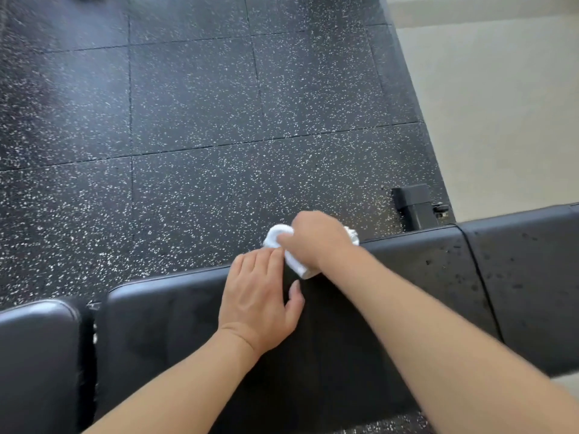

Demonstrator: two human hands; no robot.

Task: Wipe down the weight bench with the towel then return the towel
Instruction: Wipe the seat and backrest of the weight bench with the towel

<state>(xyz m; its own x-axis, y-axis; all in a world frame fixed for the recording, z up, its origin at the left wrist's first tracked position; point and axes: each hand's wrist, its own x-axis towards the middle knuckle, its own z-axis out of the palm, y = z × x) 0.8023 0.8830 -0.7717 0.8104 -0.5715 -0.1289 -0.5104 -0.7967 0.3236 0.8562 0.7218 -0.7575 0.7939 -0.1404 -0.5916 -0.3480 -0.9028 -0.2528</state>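
Observation:
A black padded weight bench runs across the lower part of the head view, split into several pads. My right hand grips a small white towel bunched at the far edge of the middle pad. My left hand lies flat on the same pad with straight fingers, its fingertips touching the towel. Dark wet specks dot the pad on the right.
Black rubber floor tiles with white flecks spread beyond the bench. A black metal bench foot sticks out behind it at the right. A pale floor starts at the upper right.

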